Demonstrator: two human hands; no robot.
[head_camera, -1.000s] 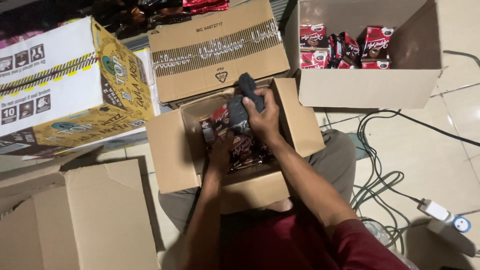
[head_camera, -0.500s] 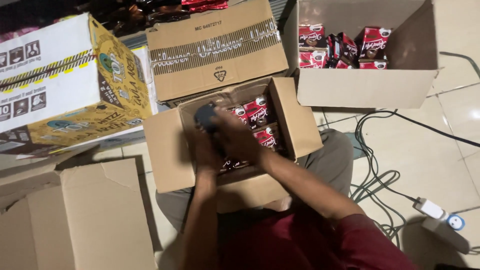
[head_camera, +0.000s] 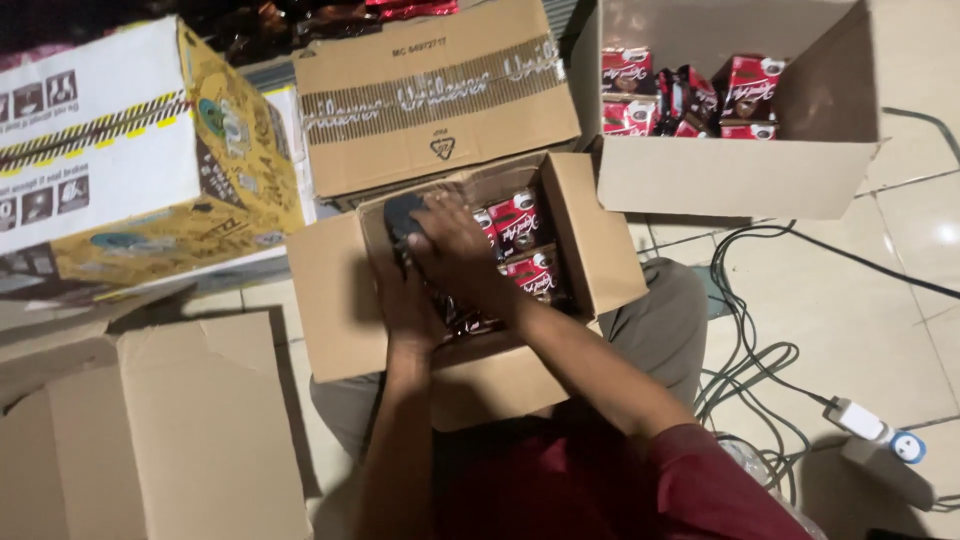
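An open brown cardboard box (head_camera: 330, 290) rests on my lap, holding several red and dark packets (head_camera: 520, 225). My right hand (head_camera: 452, 245) reaches into its left side and grips a dark packet (head_camera: 402, 212) near the far left corner. My left hand (head_camera: 405, 305) is also inside the box, just below the right hand, on the packets there; what it grips is hidden by the right forearm.
Another open carton (head_camera: 735, 175) with red packets stands at the far right. A closed brown carton (head_camera: 435, 100) lies behind the lap box, a white and yellow carton (head_camera: 120, 160) at the left, an opened carton (head_camera: 150, 440) at the near left. Cables and a white power adapter (head_camera: 870, 425) cross the tiled floor.
My right hand carried the dark packet from above the box's far right side down into its left side. Both hands now sit low in the box.
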